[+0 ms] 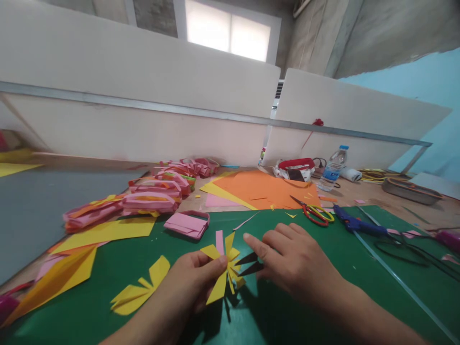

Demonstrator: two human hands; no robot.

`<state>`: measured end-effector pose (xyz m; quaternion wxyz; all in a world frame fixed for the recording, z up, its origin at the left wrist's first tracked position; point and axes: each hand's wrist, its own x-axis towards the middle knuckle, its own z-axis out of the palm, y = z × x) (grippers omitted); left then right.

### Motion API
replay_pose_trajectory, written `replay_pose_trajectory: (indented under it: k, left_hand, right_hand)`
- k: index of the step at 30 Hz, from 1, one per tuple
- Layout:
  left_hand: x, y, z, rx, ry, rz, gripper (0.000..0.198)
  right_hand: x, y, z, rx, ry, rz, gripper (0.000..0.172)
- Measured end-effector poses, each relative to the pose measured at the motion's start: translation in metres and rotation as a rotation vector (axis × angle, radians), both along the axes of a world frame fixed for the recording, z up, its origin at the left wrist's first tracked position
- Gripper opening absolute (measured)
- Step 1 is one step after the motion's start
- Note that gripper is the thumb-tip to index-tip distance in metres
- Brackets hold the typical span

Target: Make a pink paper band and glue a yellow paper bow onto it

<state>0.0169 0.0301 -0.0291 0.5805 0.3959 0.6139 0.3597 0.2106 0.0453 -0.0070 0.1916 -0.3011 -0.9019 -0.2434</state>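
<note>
My left hand is closed in a pinch on a yellow paper flower shape with cut petals and a pink strip sticking up from its middle. My right hand is closed on dark scissors whose open blades point left at the yellow paper. Both hands hover over a green cutting mat. A second yellow cut-out lies on the mat to the left of my left hand.
Pink folded paper pieces are piled at the back left, with a pink folded piece nearer. Orange and yellow sheets, red-handled scissors, a blue glue gun, a water bottle and a metal ruler lie to the right.
</note>
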Motion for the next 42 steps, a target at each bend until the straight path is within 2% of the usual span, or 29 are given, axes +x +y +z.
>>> replay_pose_trajectory:
  k: [3,16,22,27,32,42]
  left_hand:
    - [0.0012,0.0003,0.0005,0.0,-0.038,-0.005,0.033]
    - [0.0029,-0.0041,0.0046,0.035,0.115,-0.027,0.03]
    - [0.0015,-0.0008,0.0025,0.025,0.108,-0.066,0.032]
    - [0.003,-0.0026,0.0038,0.035,0.077,-0.02,0.032]
    - [0.0032,-0.0024,0.0044,0.02,0.015,-0.047,0.031]
    - [0.0029,-0.0043,0.005,0.01,0.041,-0.012,0.029]
  right_hand:
    - [-0.0028,0.0011,-0.0034,0.019,0.012,-0.004,0.04]
    - [-0.0087,-0.001,-0.0089,-0.062,0.047,-0.036,0.031]
    - [-0.0054,0.0,-0.0063,-0.072,0.053,-0.052,0.028]
    - [-0.0057,-0.0003,-0.0054,-0.087,0.045,-0.052,0.027]
    - [-0.0058,0.0,-0.0064,-0.064,0.041,-0.056,0.027]
    - [-0.0088,-0.0014,-0.0097,-0.094,0.051,-0.059,0.024]
